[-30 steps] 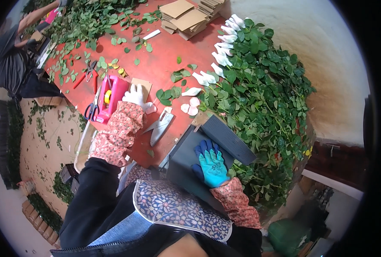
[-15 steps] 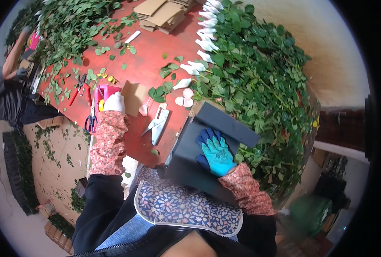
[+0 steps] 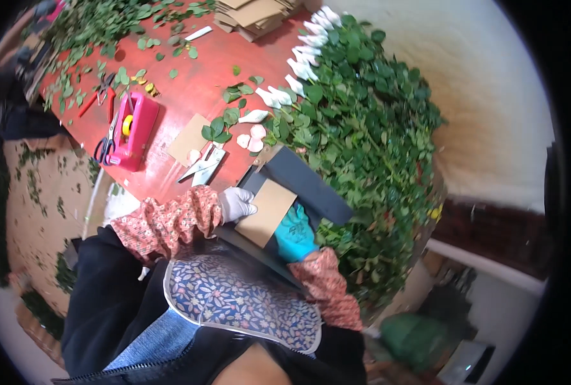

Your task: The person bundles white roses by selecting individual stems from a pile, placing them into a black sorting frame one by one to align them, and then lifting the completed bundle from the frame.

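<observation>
My left hand, in a white glove, pinches the left edge of a brown cardboard sheet. The sheet lies over a dark grey tray with a raised far side, just in front of my apron. Flat on this tray rests my right hand, in a teal and dark blue glove. The sheet's right edge covers its thumb and part of its fingers; the fingers that show look stretched out. Beyond the tray lies a big pile of leafy stems, with white-wrapped flower heads along its left side.
On the red table stand a pink tape dispenser, black-handled scissors and red-handled pruners. A white-and-metal cutting tool, another cardboard piece and pink petals lie nearer. Cardboard sheets are stacked at the back. Another person works far left.
My left hand has moved right from beside the tape dispenser to the tray and now holds the cardboard sheet there. The sheet now partly covers my right hand. The whole view has shifted.
</observation>
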Action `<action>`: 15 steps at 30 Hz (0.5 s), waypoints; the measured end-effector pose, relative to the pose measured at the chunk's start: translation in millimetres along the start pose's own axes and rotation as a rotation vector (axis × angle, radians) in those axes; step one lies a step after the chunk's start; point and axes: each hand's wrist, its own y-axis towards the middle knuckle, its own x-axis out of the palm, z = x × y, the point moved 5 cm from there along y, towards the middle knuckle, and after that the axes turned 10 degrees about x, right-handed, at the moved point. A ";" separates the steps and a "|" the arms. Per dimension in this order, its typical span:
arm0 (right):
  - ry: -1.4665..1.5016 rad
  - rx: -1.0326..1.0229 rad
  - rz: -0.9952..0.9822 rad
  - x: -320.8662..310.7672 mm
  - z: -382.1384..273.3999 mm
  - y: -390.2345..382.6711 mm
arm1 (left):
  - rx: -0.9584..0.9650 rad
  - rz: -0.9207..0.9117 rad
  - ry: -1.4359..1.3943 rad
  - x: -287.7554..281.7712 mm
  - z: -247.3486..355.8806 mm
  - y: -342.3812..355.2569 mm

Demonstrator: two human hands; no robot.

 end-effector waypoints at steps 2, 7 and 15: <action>-0.077 -0.023 0.033 -19.2 -6.3 -2.3 | 0.128 0.064 0.405 -3.6 10.7 -0.8; -0.058 0.204 -0.414 -71.0 -21.0 -0.4 | 0.160 0.112 0.583 -15.5 20.4 -8.0; 0.034 -0.023 -0.047 -44.2 -21.9 21.7 | 0.027 -0.059 0.776 -10.7 52.2 -17.3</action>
